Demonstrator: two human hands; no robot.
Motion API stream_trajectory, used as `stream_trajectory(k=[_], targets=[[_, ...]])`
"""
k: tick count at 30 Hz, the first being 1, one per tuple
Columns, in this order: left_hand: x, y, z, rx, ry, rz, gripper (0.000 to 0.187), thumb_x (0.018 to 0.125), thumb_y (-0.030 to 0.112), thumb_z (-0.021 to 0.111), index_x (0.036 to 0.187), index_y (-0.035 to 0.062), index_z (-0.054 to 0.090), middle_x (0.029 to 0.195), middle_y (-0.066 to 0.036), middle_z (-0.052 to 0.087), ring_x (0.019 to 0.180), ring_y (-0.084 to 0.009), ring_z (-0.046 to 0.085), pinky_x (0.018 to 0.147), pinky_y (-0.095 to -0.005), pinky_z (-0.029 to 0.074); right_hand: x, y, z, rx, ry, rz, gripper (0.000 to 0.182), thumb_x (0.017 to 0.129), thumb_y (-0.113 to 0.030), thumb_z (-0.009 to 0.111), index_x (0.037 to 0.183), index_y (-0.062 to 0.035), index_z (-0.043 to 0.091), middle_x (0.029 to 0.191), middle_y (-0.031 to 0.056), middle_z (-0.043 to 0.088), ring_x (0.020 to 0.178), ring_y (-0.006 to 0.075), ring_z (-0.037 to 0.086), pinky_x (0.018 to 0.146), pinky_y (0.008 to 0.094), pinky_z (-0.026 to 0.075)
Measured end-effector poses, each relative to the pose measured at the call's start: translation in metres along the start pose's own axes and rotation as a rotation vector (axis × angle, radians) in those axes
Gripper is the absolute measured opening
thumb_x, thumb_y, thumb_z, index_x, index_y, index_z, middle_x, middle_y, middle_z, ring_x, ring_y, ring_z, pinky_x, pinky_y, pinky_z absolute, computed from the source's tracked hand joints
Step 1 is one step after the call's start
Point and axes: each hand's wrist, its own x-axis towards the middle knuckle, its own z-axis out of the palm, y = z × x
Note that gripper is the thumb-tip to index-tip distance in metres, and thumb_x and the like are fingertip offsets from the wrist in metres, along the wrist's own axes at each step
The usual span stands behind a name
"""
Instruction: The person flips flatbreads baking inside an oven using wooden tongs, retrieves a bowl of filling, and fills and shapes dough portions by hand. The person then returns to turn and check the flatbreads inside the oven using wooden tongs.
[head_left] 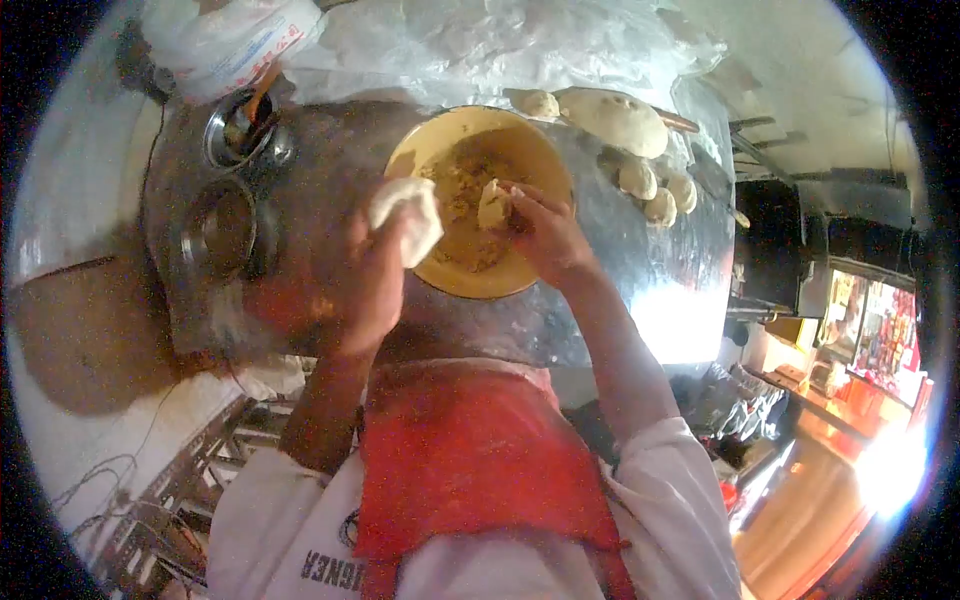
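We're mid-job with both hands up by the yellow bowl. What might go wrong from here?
The dough in the left hand appears over the rim of the yellow bowl, so it might slip in. The yellowish lump at the right hand's fingertips may crumble or drop. The three clustered dough balls sit close enough that they could stick together.

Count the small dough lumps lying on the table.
4: one small lump just left of the large dough piece, then a cluster below it: upper lump, right lump, lower lump. Others could be hidden.
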Motion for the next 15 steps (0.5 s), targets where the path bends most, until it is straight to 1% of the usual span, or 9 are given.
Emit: stream_trajectory(k=[1,2,3,4,6,7,10,11,15], targets=[[0.006,-0.007,0.008,-0.067,-0.068,-0.045,0.032,0.096,0.022,0.054,0.122,0.0043,0.058,0.11,-0.006,0.063,0.1,-0.015,0.06,0.088,-0.0287,0.048,-0.003,-0.004,0.004,-0.008,-0.007,0.0,0.036,0.095,-0.025,0.059,0.122,-0.0019,0.061,0.106,0.0083,0.066,0.096,0.0213,0.064,0.079,0.0365,0.056],[0.006,-0.012,0.015,-0.038,-0.056,-0.039,0.034,0.097,0.027,0.054,0.122,0.0057,0.058,0.113,-0.005,0.063,0.102,-0.0142,0.059,0.089,-0.0287,0.047,-0.008,-0.008,0.009,-0.197,-0.041,-0.111,0.036,0.094,-0.024,0.06,0.122,-0.0013,0.06,0.107,0.0089,0.066,0.097,0.0218,0.064,0.082,0.0358,0.055],[0.006,-0.016,0.023,-0.19,-0.041,-0.168,0.033,0.097,0.028,0.054,0.123,0.0073,0.058,0.113,-0.004,0.062,0.101,-0.0137,0.059,0.088,-0.029,0.048,-0.013,-0.011,0.013,-0.383,-0.07,-0.221,0.036,0.093,-0.023,0.061,0.122,-0.0007,0.06,0.108,0.0094,0.066,0.099,0.0223,0.064,0.085,0.0351,0.055],[0.005,-0.014,0.032,-0.34,-0.026,-0.303,0.032,0.097,0.028,0.053,0.123,0.0089,0.058,0.113,-0.004,0.062,0.101,-0.0132,0.059,0.088,-0.0293,0.049,-0.017,-0.01,0.018,-0.385,-0.066,-0.216,0.036,0.093,-0.023,0.061,0.122,-0.0007,0.06,0.108,0.0094,0.066,0.099,0.0223,0.064,0.085,0.0351,0.055],[0.008,-0.009,0.046,-0.462,-0.059,-0.394,0.032,0.097,0.029,0.053,0.123,0.0097,0.058,0.112,-0.003,0.062,0.101,-0.0131,0.059,0.087,-0.0297,0.049,-0.02,-0.005,0.033,-0.533,-0.116,-0.476,0.034,0.089,-0.02,0.063,0.118,-0.003,0.062,0.114,0.0113,0.064,0.105,0.0275,0.063,0.088,0.0347,0.054],[0.012,-0.008,0.05,-0.581,-0.096,-0.472,0.032,0.098,0.029,0.054,0.124,0.0105,0.058,0.111,-0.002,0.062,0.101,-0.013,0.059,0.087,-0.03,0.049,-0.019,-0.009,0.035,-1.156,-0.035,-0.718,0.029,0.085,-0.016,0.064,0.113,-0.0071,0.065,0.12,0.0108,0.061,0.11,0.0315,0.06,0.089,0.0361,0.054],[0.024,-0.026,0.052,-0.469,-0.131,-0.442,0.033,0.098,0.03,0.054,0.125,0.0109,0.057,0.113,-0.002,0.061,0.101,-0.0112,0.059,0.083,-0.0273,0.051,-0.016,-0.014,0.043,-1.261,-0.044,-0.852,0.024,0.084,-0.015,0.067,0.107,-0.0109,0.067,0.117,0.0086,0.062,0.11,0.0325,0.058,0.089,0.0392,0.054],[0.03,-0.028,0.049,-0.52,-0.167,-0.422,0.033,0.098,0.029,0.054,0.126,0.0112,0.056,0.116,-0.002,0.059,0.101,-0.0094,0.059,0.078,-0.0239,0.052,-0.015,-0.018,0.044,-1.218,-0.027,-0.823,0.029,0.078,-0.019,0.074,0.105,-0.0123,0.068,0.11,0.006,0.065,0.105,0.0308,0.06,0.089,0.0414,0.053],[0.036,-0.011,0.056,-0.666,-0.13,-0.448,0.033,0.096,0.02,0.058,0.128,0.012,0.054,0.116,-0.002,0.059,0.099,-0.0098,0.06,0.076,-0.0229,0.053,-0.007,-0.024,0.041,-1.05,0.115,-0.793,0.035,0.073,-0.024,0.078,0.105,-0.0124,0.068,0.106,0.0064,0.066,0.102,0.0318,0.06,0.087,0.041,0.053]])
